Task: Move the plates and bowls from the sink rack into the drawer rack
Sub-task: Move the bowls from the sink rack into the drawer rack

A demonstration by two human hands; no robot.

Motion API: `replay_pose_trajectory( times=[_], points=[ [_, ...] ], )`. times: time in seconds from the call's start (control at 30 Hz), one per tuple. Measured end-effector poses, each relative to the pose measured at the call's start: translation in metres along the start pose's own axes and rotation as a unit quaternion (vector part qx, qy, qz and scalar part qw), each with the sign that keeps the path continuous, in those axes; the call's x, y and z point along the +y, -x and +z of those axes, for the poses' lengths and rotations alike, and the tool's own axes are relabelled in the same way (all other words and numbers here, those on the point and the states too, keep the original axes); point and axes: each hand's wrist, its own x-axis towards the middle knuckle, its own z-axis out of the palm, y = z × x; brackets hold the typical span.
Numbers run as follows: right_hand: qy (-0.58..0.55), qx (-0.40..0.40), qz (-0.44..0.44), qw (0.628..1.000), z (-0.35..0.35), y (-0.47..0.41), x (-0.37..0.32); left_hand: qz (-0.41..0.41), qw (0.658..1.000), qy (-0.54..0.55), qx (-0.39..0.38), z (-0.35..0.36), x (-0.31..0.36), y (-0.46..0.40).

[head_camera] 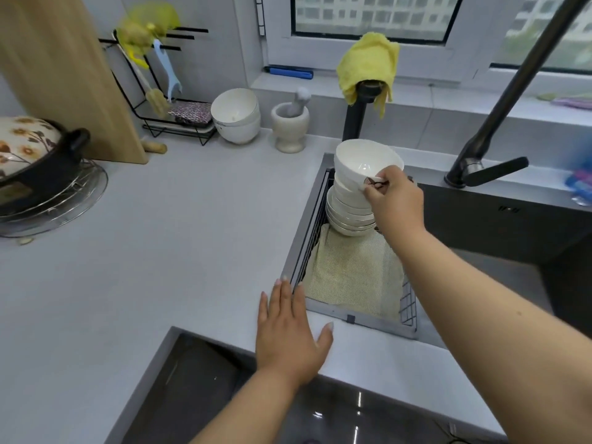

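Note:
A stack of white bowls and shallow dishes [349, 213] stands at the far end of the wire sink rack [408, 307], on a beige cloth [352, 277]. My right hand [394, 200] pinches the rim of the top white bowl [362, 161], which is tilted toward me above the stack. My left hand [288, 328] lies flat with straight fingers on the grey counter, at the rack's near left corner. The drawer rack is not in view.
Two more white bowls [235, 115] sit stacked on the counter by a stone mortar [290, 126]. A black faucet [499, 100] arches over the sink on the right. A flowered pot [28, 155] stands at far left. A dark glossy surface [224, 395] lies below the counter edge.

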Motion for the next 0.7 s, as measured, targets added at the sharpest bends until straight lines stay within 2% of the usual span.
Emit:
replay_pose_trajectory(
  times=[0.1, 0.17, 0.2, 0.27, 0.4, 0.5, 0.57, 0.7],
  points=[
    [-0.033, -0.010, -0.007, 0.999, -0.015, 0.044, -0.006, 0.005, 0.999, 0.027, -0.026, -0.006, -0.004, 0.000],
    [-0.041, -0.027, -0.019, 0.999, -0.025, 0.073, -0.007, -0.022, 0.984, 0.174, -0.020, -0.018, -0.008, 0.001],
    [-0.046, -0.038, -0.024, 0.998, -0.031, 0.088, -0.007, -0.055, 0.959, 0.278, -0.014, -0.027, -0.008, 0.004],
    [-0.051, -0.065, -0.036, 0.996, -0.042, 0.117, -0.006, -0.127, 0.886, 0.447, -0.005, -0.045, -0.008, 0.020],
    [-0.057, -0.114, -0.068, 0.990, -0.063, 0.169, -0.002, -0.220, 0.761, 0.607, 0.065, -0.069, 0.006, 0.075],
    [-0.074, -0.167, -0.100, 0.978, -0.076, 0.209, 0.002, -0.230, 0.671, 0.702, 0.060, -0.082, 0.022, 0.124],
    [-0.098, -0.207, -0.129, 0.965, -0.082, 0.234, 0.005, -0.230, 0.638, 0.733, 0.058, -0.088, 0.027, 0.157],
    [-0.095, -0.286, -0.196, 0.933, -0.088, 0.281, 0.000, -0.262, 0.599, 0.754, 0.066, -0.095, 0.025, 0.225]
  ],
)
